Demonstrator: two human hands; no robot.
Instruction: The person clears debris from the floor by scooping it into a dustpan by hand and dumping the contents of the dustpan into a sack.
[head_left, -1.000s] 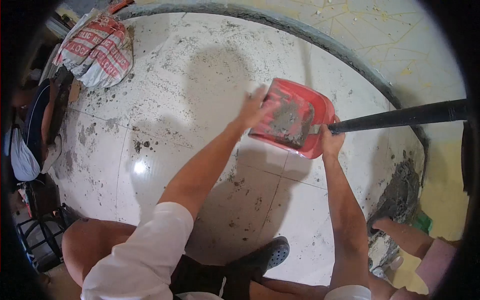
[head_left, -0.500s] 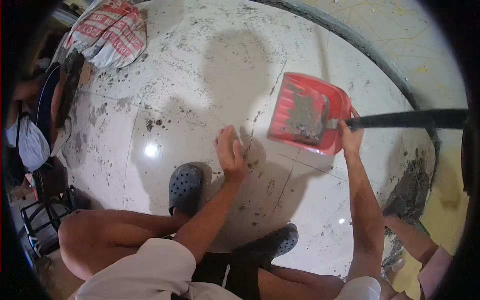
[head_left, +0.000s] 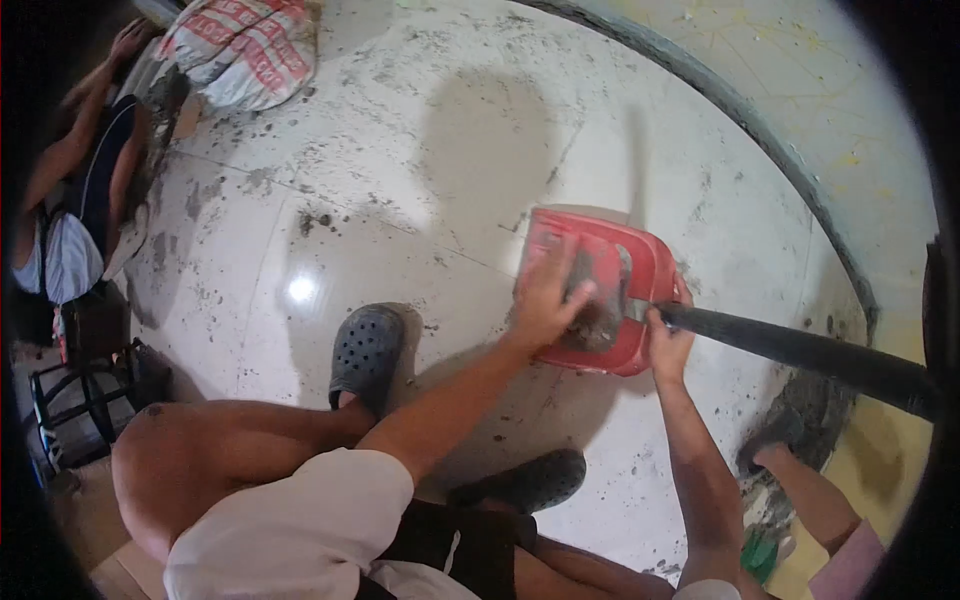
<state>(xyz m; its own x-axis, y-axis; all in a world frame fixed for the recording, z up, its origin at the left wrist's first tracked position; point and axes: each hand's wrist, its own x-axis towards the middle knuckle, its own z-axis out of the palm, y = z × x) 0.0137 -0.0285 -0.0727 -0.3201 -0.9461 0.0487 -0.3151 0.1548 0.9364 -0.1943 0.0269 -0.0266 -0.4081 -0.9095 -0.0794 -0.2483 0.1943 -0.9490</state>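
My right hand (head_left: 670, 335) grips a red dustpan (head_left: 650, 260) at its rear, where the black handle (head_left: 800, 345) joins it. The handle stretches toward the right edge. Grey debris (head_left: 597, 325) lies in the pan, along with a small flat tool whose full shape is hidden. My left hand (head_left: 550, 300) is over the pan's front part, fingers apart and somewhat blurred; whether it touches the debris I cannot tell.
Bits of mortar dot the white tiled floor (head_left: 370, 170). A printed sack (head_left: 245, 50) lies at the upper left, near another person (head_left: 75, 190). Wet mortar (head_left: 800, 410) and another person's leg (head_left: 815, 495) are at the lower right; a black rack (head_left: 85, 405) stands lower left.
My left hand has moved from the floor area beside the dustpan to over it. The dustpan has come lower and slightly left, with my right hand still gripping it.
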